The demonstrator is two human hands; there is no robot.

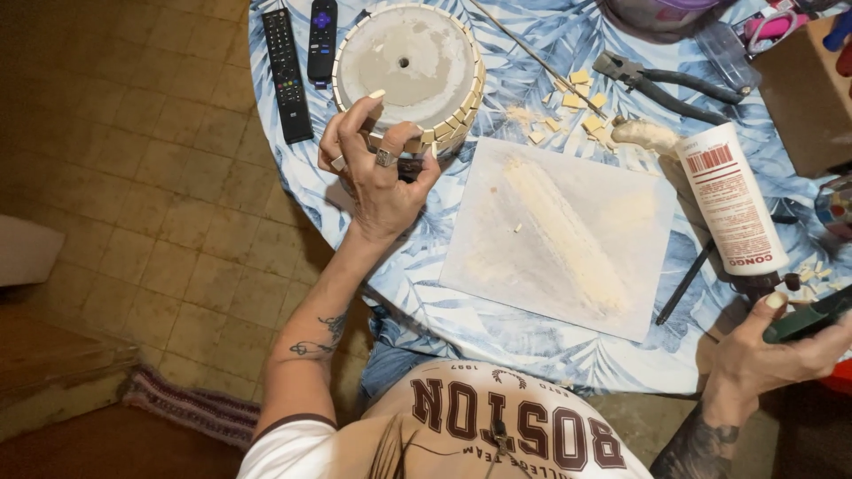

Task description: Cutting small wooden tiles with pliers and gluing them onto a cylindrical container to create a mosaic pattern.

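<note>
Tablecloth in a blue leaf print covers the table, and near its far edge sits an upturned grey pot with small cream tiles glued round its wall. A white square board smeared with pale adhesive lies in the middle, just beside the pot. A white glue tube lies on its side to the right of the board, its nozzle crusted, with pliers beyond it. Two black remotes rest to the left of the pot.

The left hand has thumb and fingers pressed together on a tile at the pot's near wall. The right hand is closed round a dark green tool at the table's edge.

Pressing sideways could shove the pot toward the remotes, or slide neighbouring tiles out of line if their adhesive is wet. The person's sleeve could drag through the smeared board.
</note>
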